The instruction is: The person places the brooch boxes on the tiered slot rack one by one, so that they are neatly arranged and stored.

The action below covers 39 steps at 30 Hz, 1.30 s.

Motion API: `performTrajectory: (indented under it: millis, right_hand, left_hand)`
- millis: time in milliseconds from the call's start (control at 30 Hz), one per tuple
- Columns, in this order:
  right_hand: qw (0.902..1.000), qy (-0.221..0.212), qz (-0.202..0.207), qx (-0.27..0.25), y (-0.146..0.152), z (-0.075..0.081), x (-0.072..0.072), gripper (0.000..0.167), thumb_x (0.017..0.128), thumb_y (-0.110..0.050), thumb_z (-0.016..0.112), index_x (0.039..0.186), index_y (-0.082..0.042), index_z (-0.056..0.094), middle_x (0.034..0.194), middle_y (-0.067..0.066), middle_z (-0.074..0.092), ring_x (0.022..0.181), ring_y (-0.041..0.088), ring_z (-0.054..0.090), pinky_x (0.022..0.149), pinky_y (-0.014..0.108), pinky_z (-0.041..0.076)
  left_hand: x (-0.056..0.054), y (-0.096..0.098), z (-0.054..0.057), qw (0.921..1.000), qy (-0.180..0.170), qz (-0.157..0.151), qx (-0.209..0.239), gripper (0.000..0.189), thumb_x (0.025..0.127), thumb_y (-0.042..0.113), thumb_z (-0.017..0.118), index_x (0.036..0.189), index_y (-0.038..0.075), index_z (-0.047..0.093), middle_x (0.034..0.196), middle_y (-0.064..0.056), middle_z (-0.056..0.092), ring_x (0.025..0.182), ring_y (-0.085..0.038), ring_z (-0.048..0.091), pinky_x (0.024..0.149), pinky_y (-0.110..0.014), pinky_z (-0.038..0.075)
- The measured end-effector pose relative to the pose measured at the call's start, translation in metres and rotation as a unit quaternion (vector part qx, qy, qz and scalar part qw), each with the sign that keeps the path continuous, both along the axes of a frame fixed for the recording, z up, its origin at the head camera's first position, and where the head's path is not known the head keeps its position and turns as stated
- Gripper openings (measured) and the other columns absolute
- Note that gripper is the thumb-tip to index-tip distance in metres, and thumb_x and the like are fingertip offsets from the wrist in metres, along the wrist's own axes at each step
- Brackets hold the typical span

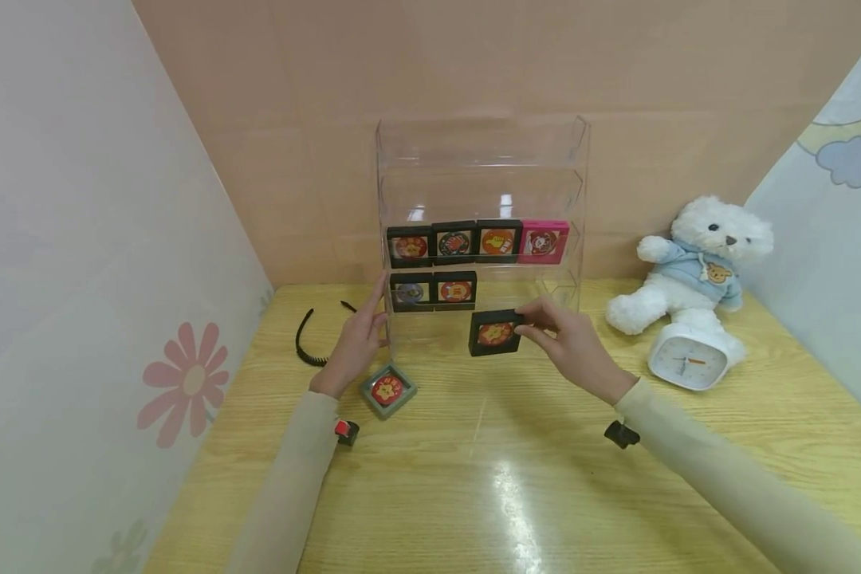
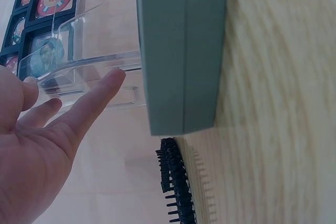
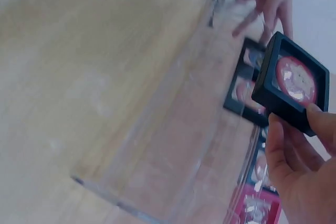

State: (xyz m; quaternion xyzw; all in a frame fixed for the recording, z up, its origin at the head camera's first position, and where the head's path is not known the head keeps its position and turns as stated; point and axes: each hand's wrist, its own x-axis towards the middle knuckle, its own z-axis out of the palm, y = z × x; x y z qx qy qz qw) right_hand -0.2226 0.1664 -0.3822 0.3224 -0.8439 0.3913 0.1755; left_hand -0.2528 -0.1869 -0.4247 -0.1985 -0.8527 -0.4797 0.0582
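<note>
Between thumb and fingers my right hand (image 1: 570, 343) pinches a small black square frame (image 1: 493, 333) with a round red emblem, held in front of the lower part of a clear tiered rack (image 1: 484, 151). In the right wrist view the frame (image 3: 294, 82) is tilted. My left hand (image 1: 357, 344) has its fingers extended along the rack's left side, fingertips right at the clear edge in the left wrist view. Three black frames and a pink frame (image 1: 544, 242) stand in a row on one tier. Two more black frames (image 1: 455, 290) stand on the tier below, at its left.
A grey-green frame (image 1: 388, 390) lies on the wooden table (image 1: 430, 494) beside my left wrist. A black toothed headband (image 1: 304, 343) is left of the rack. To the right sit a white teddy bear (image 1: 703, 255) in blue and a white clock (image 1: 689, 356).
</note>
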Motion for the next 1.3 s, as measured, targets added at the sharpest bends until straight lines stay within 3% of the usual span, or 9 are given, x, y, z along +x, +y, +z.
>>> performTrajectory:
  millis: [167,267,367,600,900,1133,1300]
  right_hand:
    - [0.9995,0.002,-0.023,-0.021,0.007,0.006,-0.017,0.025,0.092,0.004,0.07,0.115,0.0,0.061,0.105,0.012,0.073,0.097,0.028,0.071,0.085,0.01,0.052]
    - [0.9989,0.012,-0.039,-0.025,0.009,0.009,-0.026,0.025,0.093,0.004,0.07,0.115,0.001,0.059,0.105,0.015,0.073,0.098,0.031,0.071,0.086,0.007,0.05]
    - [0.9977,0.028,-0.058,-0.021,0.008,0.013,-0.033,0.025,0.093,0.001,0.071,0.116,0.0,0.06,0.106,0.015,0.073,0.099,0.029,0.071,0.086,0.012,0.054]
    - [0.994,0.053,-0.092,-0.025,0.002,0.014,-0.048,0.023,0.093,-0.001,0.072,0.113,0.002,0.061,0.103,0.015,0.073,0.096,0.03,0.072,0.084,0.042,0.06]
    - [0.9896,0.067,-0.126,-0.018,-0.006,0.007,-0.061,0.023,0.094,-0.002,0.071,0.114,0.003,0.061,0.1,0.019,0.072,0.087,0.032,0.071,0.075,0.046,0.06]
    - [0.9893,0.057,-0.134,-0.005,-0.014,-0.001,-0.065,0.023,0.092,0.002,0.072,0.113,0.004,0.061,0.097,0.02,0.07,0.085,0.032,0.069,0.072,0.045,0.059]
    - [0.9895,0.046,-0.137,-0.003,-0.018,-0.006,-0.063,0.024,0.093,0.004,0.071,0.114,0.005,0.06,0.098,0.022,0.07,0.086,0.033,0.07,0.07,0.045,0.06]
  left_hand:
    - [0.0,-0.001,-0.002,1.0,0.0,0.0,-0.001,0.074,0.109,0.006,0.039,0.162,0.043,0.003,0.168,0.01,0.007,0.131,-0.036,0.05,0.079,-0.031,0.063]
    - [0.0,-0.001,-0.004,1.0,0.004,0.0,-0.003,0.074,0.109,0.007,0.039,0.162,0.043,0.003,0.167,0.009,0.009,0.128,-0.037,0.053,0.079,-0.031,0.062]
    - [-0.001,-0.002,-0.005,0.9999,0.01,0.001,-0.007,0.073,0.109,0.007,0.04,0.162,0.042,0.003,0.167,0.008,0.01,0.126,-0.036,0.055,0.08,-0.031,0.062]
    - [-0.003,-0.002,-0.006,0.9999,0.012,0.002,-0.007,0.074,0.109,0.006,0.04,0.163,0.042,0.004,0.168,0.004,0.012,0.122,-0.039,0.057,0.08,-0.032,0.062]
    - [-0.003,-0.002,-0.004,0.9993,0.026,0.009,-0.027,0.075,0.108,0.007,0.042,0.163,0.04,0.003,0.167,0.005,0.013,0.12,-0.038,0.059,0.088,-0.037,0.06]
    - [-0.002,-0.002,-0.004,0.9992,0.03,0.005,-0.025,0.075,0.108,0.006,0.041,0.163,0.04,0.002,0.167,0.005,0.012,0.121,-0.037,0.058,0.085,-0.034,0.061]
    - [-0.003,-0.002,-0.003,0.9985,0.043,0.006,-0.032,0.074,0.108,0.006,0.042,0.163,0.037,0.003,0.167,0.002,0.013,0.115,-0.038,0.061,0.096,-0.042,0.057]
